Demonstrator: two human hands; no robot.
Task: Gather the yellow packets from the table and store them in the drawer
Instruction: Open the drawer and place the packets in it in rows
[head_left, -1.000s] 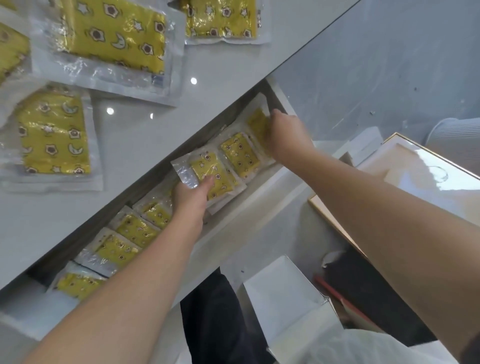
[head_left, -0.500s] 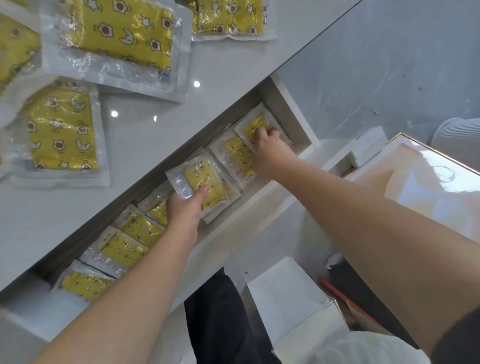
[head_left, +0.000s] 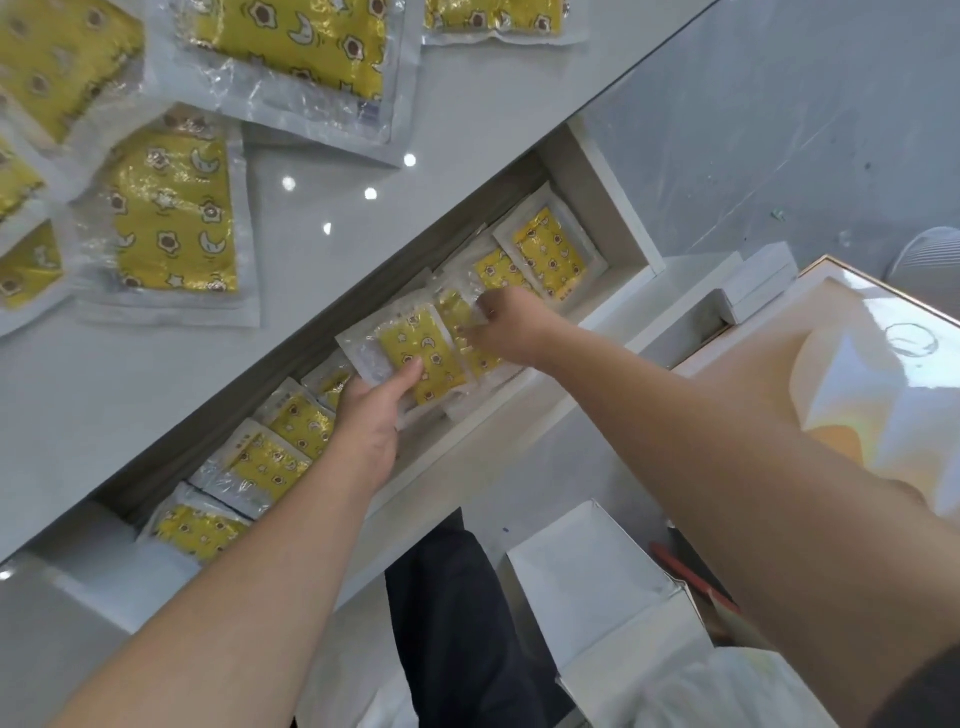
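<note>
The left grip (head_left: 371, 415) holds a yellow packet (head_left: 423, 358), thumb on top, over the middle of the open drawer (head_left: 618, 202) under the bench's (head_left: 467, 104) front edge. The right grip (head_left: 511, 327) touches the next packet (head_left: 460, 317); it is blurred, so I cannot tell whether it has hold. On the bench lie more packets (head_left: 171, 208).

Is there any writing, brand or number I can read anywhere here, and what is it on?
Nothing here reads clearly.
Held packet, in the left hand: small dark print on the white border, too blurred.
Large table packet: a bluish label at its corner, too small.
Glossy board: a faint round emblem, no legible letters.
</note>
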